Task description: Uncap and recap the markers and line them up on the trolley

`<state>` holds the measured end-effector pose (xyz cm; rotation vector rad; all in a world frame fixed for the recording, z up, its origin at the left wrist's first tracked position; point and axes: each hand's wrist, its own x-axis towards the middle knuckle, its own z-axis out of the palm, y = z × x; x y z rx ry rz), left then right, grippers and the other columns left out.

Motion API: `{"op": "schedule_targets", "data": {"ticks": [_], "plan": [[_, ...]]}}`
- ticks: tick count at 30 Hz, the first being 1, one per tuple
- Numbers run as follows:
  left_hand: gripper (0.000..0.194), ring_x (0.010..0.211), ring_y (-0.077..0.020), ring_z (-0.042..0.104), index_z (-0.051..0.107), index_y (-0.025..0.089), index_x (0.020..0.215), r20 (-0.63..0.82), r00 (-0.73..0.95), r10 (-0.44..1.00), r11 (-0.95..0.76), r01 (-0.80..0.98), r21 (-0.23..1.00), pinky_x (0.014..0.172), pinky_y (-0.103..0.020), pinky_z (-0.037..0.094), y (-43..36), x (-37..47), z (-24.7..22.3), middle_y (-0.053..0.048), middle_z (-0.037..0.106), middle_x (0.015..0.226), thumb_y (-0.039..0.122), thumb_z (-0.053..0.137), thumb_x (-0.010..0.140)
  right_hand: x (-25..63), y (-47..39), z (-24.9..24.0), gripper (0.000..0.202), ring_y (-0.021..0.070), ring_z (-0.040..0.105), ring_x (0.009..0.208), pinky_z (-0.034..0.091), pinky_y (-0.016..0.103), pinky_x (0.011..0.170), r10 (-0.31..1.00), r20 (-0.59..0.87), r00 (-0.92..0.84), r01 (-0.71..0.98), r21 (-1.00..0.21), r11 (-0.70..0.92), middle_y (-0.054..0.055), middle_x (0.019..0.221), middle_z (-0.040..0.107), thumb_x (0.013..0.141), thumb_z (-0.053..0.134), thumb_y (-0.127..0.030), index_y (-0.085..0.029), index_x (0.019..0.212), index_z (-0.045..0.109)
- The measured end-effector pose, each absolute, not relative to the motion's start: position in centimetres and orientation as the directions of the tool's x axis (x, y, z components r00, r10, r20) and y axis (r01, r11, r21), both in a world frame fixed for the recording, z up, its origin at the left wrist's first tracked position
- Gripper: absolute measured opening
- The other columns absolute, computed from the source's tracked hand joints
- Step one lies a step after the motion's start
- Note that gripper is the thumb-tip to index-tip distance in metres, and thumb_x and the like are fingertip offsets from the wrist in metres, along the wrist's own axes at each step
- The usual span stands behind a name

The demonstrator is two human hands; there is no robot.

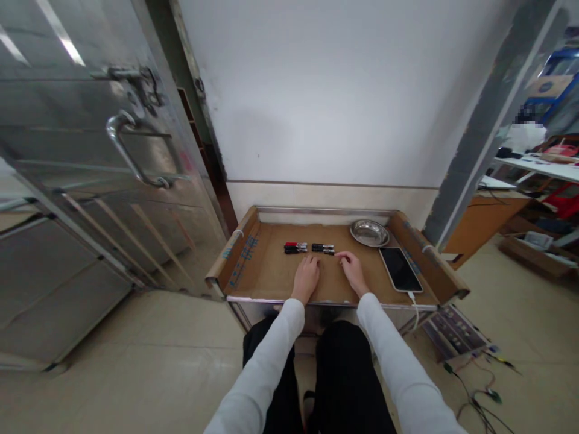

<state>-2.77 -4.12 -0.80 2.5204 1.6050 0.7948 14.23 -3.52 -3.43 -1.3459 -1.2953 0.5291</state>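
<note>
My left hand (307, 276) rests low on the cardboard lining, fingers stretched forward, just in front of the left group of pens. That group (295, 248) has a red marker pen at the back and black ones before it, lying side by side. Black marker pens (322, 248) form a second group to its right. My right hand (353, 271) reaches in from the right, its index fingertip at the right end of the nearest black pen. The thumb sits a little apart from that finger. No object shows in my left hand.
A round metal dish (370, 232) stands at the back right of the cardboard-lined table (271, 283). A phone (400, 269) with a white charging cable lies at the right. Cardboard walls rise on both sides. Cables (482, 398) and a metal box lie on the floor at right.
</note>
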Motion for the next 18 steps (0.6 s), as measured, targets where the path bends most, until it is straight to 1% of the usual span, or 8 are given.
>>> {"op": "schedule_targets", "data": {"ticks": [1,3,5,7,9,12,14,18], "plan": [[0.023,0.095,-0.0216,0.056,0.058,0.016,0.097,0.394,0.297,0.870,-0.430,0.847,0.312,0.087,-0.035,0.046,-4.3,-3.1,-0.7,-0.010,0.060,0.099,0.009,0.039,0.086,14.2,-3.5,-3.4,0.024,0.0194,0.058,0.077,0.045,0.033,0.076,0.882,0.379,0.280,0.400,-0.881,0.252,0.005,0.080,0.065,0.075,0.042,-0.024,-0.020,0.079,0.066],[0.025,0.098,-0.0239,0.056,0.057,0.014,0.100,0.423,0.149,0.894,-0.305,0.893,0.331,0.087,-0.037,0.045,-4.6,-3.8,-0.4,-0.013,0.059,0.103,0.008,0.039,0.085,13.9,-3.3,-3.4,0.022,0.0202,0.058,0.080,0.045,0.035,0.080,0.875,0.411,0.256,0.460,-0.848,0.264,0.005,0.081,0.065,0.074,0.043,-0.023,-0.020,0.074,0.066],[0.031,0.107,-0.0282,0.053,0.054,0.011,0.111,0.466,-0.037,0.884,-0.153,0.918,0.365,0.091,-0.042,0.042,-4.6,-4.6,-0.2,-0.019,0.055,0.116,0.009,0.039,0.084,13.6,-3.0,-3.4,0.022,0.0204,0.057,0.080,0.045,0.036,0.081,0.872,0.419,0.252,0.505,-0.826,0.251,0.005,0.081,0.063,0.075,0.044,-0.023,-0.020,0.073,0.066],[0.039,0.115,-0.0323,0.048,0.048,0.009,0.122,0.475,-0.150,0.867,-0.065,0.912,0.406,0.094,-0.046,0.038,-4.5,-5.2,0.0,-0.022,0.048,0.126,0.011,0.042,0.083,13.4,-2.8,-3.5,0.024,0.0201,0.056,0.078,0.045,0.036,0.081,0.874,0.414,0.253,0.532,-0.815,0.231,0.005,0.081,0.061,0.076,0.044,-0.023,-0.020,0.075,0.068],[0.042,0.116,-0.0342,0.046,0.047,0.011,0.124,0.453,-0.159,0.877,-0.048,0.910,0.412,0.095,-0.048,0.037,-4.4,-5.5,-0.1,-0.021,0.049,0.126,0.013,0.044,0.082,13.4,-2.6,-3.7,0.027,0.0197,0.056,0.078,0.045,0.036,0.081,0.879,0.409,0.246,0.543,-0.809,0.225,0.005,0.081,0.059,0.077,0.043,-0.023,-0.021,0.078,0.070],[0.038,0.110,-0.0331,0.050,0.051,0.013,0.120,0.427,-0.107,0.898,-0.065,0.928,0.368,0.092,-0.048,0.039,-4.3,-5.5,-0.1,-0.018,0.056,0.113,0.013,0.043,0.082,13.6,-2.6,-4.0,0.030,0.0190,0.056,0.078,0.045,0.035,0.081,0.884,0.405,0.233,0.537,-0.812,0.230,0.005,0.081,0.058,0.078,0.042,-0.022,-0.022,0.080,0.071],[0.038,0.105,-0.0315,0.051,0.052,0.014,0.119,0.440,-0.097,0.893,-0.068,0.936,0.345,0.089,-0.046,0.040,-4.2,-5.5,0.0,-0.017,0.057,0.108,0.012,0.044,0.082,13.6,-2.6,-4.0,0.029,0.0190,0.056,0.078,0.045,0.035,0.080,0.887,0.398,0.233,0.530,-0.817,0.228,0.005,0.081,0.058,0.078,0.042,-0.022,-0.023,0.079,0.072],[0.037,0.106,-0.0284,0.051,0.053,0.018,0.118,0.470,-0.041,0.882,-0.116,0.946,0.301,0.089,-0.042,0.041,-3.8,-6.4,0.5,-0.014,0.055,0.115,0.011,0.045,0.082,13.6,-3.0,-3.7,0.027,0.0195,0.057,0.083,0.044,0.035,0.082,0.885,0.403,0.231,0.511,-0.825,0.243,0.004,0.083,0.061,0.077,0.044,-0.023,-0.023,0.076,0.071]]}}
